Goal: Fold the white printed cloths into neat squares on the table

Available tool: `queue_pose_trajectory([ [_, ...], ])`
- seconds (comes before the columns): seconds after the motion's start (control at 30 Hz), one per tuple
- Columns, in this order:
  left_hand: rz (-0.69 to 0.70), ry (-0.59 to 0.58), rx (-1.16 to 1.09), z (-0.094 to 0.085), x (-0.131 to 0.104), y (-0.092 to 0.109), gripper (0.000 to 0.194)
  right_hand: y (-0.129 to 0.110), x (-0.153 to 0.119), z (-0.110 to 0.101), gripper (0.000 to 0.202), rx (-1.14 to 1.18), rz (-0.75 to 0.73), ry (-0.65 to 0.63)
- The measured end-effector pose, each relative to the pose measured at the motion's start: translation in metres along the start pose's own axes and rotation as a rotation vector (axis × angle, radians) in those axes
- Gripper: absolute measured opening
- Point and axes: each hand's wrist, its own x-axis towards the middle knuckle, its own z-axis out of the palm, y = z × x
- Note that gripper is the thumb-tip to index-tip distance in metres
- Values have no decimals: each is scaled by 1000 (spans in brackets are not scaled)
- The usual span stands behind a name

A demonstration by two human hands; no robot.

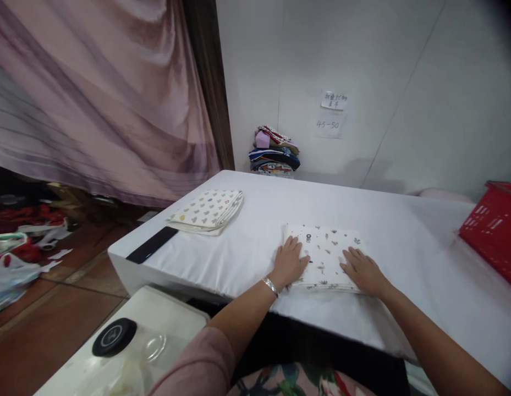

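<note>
A folded white cloth with small dark plant prints (327, 256) lies flat on the white-covered table (255, 206) in front of me. My left hand (289, 263) rests on its left edge, fingers stretched out and palm down. On the cloth's right edge lies my right hand (364, 270), its fingers also extended and flat. Neither hand grips anything. Farther left on the table is a second folded cloth (208, 209), cream with rows of grey prints and a few coloured ones.
A black strip (152, 245) lies at the table's left end. Folded textiles (274, 151) are stacked by the wall. At right stands a red basket (494, 231). A white cabinet (164, 313) with a round black object (114, 336) is at lower left. Pink fabric (156, 82) hangs behind.
</note>
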Motion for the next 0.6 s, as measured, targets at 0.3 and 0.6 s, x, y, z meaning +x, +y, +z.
queue_pose_trajectory([
  [0.3,-154,70,-84,-10,48,7,56,9,52,-22,56,104,34,140],
  [0.6,-216,117,-59,8,48,-8,54,30,60,13,60,251,71,81],
])
